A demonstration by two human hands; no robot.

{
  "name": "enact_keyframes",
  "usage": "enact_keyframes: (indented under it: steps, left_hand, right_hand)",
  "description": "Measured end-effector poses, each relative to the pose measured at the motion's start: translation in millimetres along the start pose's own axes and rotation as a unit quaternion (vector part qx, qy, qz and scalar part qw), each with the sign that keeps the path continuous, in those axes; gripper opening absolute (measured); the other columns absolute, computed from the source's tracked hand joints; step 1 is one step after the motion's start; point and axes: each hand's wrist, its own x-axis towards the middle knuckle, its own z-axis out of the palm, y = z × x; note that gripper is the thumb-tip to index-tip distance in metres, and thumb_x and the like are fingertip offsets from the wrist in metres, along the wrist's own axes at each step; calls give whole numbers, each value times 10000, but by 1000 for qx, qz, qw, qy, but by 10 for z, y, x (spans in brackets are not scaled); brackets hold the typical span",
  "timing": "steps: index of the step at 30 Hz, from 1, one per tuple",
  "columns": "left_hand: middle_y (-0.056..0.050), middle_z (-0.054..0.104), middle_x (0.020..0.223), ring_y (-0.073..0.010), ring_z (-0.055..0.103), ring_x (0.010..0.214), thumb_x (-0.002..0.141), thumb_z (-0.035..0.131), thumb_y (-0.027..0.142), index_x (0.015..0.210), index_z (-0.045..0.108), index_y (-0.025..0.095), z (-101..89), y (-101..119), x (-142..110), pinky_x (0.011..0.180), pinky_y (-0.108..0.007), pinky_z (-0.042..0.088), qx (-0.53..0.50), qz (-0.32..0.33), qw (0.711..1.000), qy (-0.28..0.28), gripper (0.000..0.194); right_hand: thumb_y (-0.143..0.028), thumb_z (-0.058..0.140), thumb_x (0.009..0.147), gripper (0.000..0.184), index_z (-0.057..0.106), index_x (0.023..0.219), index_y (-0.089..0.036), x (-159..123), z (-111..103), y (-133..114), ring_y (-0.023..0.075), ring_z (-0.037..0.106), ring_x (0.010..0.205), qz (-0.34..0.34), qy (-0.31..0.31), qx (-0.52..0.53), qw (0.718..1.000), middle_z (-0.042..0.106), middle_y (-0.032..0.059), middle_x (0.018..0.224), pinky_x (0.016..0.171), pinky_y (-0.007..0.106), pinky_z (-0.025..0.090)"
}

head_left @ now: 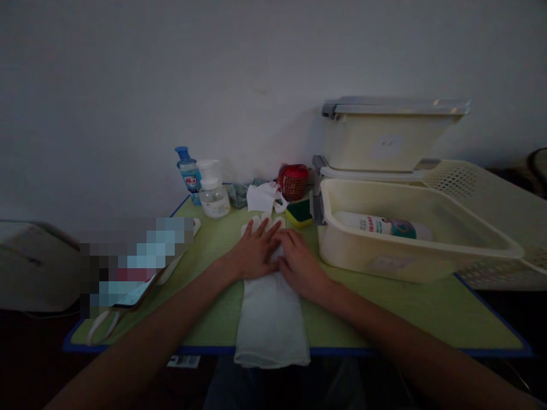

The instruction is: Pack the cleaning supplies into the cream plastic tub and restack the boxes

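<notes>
a: white glove [272,313] at six o'clock, fingertips aimed at twelve, laid out lengthwise; the flattening looks well along!
b: left hand [256,253] presses on it, fingers spread; right hand [301,266] is curled beside it, and whether it pinches the fabric, i can't tell.
a: and what's left?
b: little, i'd say: the cuff [273,355] droops past the surface [448,319] edge at six o'clock.
</notes>
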Motion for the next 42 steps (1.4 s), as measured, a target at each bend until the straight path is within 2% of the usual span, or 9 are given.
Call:
enact_keyframes:
  steps: [6, 15, 18, 21, 23, 26, 31, 35, 42]
  left_hand:
    - [-133, 191, 1488, -326, 162, 1359, 828, 334, 586, 1403, 230, 142, -76, 20, -82, 1077, -547, 89, 6, 17, 999, 49, 734]
    - [-141, 168, 1489, -333, 131, 1366, 759, 286, 727, 1411, 207, 176, 36, 5, -129, 1058, -558, 119, -25, 24, 999, -4, 857]
    - [-132, 220, 1480, -313, 188, 1356, 822, 314, 633, 1388, 272, 188, -7, -73, -121, 1064, -531, 143, -30, -1, 998, 53, 721]
    - [-147, 441, 1347, -267, 404, 1238, 896, 323, 420, 1256, 455, 137, -60, -217, -84, 1008, -433, 303, -57, -106, 981, 150, 476]
    - [-136, 590, 1120, -235, 545, 1041, 881, 375, 314, 1079, 563, 114, -57, -318, -45, 885, -360, 411, -92, -198, 957, 190, 340]
    - [-78, 634, 854, -191, 590, 797, 823, 470, 254, 869, 603, 135, 20, -432, 24, 725, -297, 447, -162, -285, 925, 191, 185]
    - [-66, 635, 780, -173, 577, 719, 796, 496, 231, 809, 616, 130, 163, -536, 124, 669, -281, 434, -248, -337, 886, 199, 157]
    - [-42, 639, 721, -147, 577, 681, 765, 512, 166, 714, 621, 134, 181, -607, 162, 655, -252, 435, -277, -338, 877, 200, 124]
    - [-7, 624, 666, -115, 570, 634, 697, 566, 100, 670, 599, 140, 199, -648, 180, 612, -212, 443, -324, -338, 856, 218, 59]
  right_hand:
    - [-49, 377, 675, 470, 403, 1134, -147, 58, -24, 168, 234, 330, 1226, 59, 8, -19, 998, 383, 136, 1239, 1069, 458, 263]
    - [-6, 361, 595, 540, 423, 1123, -103, 84, -41, 244, 254, 364, 1168, 92, 4, -62, 994, 432, 160, 1192, 1023, 461, 308]
    - [-7, 377, 599, 520, 428, 1101, -134, 93, -47, 243, 244, 376, 1152, 59, 31, -42, 997, 443, 137, 1173, 1018, 462, 303]
    - [-21, 415, 654, 404, 465, 1030, -159, 74, -87, 150, 226, 421, 1097, -3, 56, -21, 998, 483, 110, 1110, 957, 417, 352]
    - [-61, 457, 718, 232, 507, 921, -163, 38, -118, 31, 202, 487, 972, -57, 21, -5, 998, 535, 86, 980, 856, 357, 395]
    - [-161, 532, 785, 30, 530, 757, -170, -39, -143, -175, 142, 527, 756, -145, -111, 23, 983, 559, 19, 769, 733, 282, 376]
    - [-423, 655, 720, 273, 564, 752, -167, -139, -152, -392, 120, 549, 714, -225, -286, 24, 931, 586, -18, 717, 717, 268, 325]
    - [-451, 630, 726, 287, 562, 753, -174, -165, -167, -438, 127, 560, 741, -243, -328, 7, 913, 599, -21, 733, 734, 282, 307]
    - [-263, 570, 748, 119, 528, 682, -174, -189, -164, -458, 112, 520, 698, -271, -351, -31, 896, 581, -28, 704, 710, 278, 309]
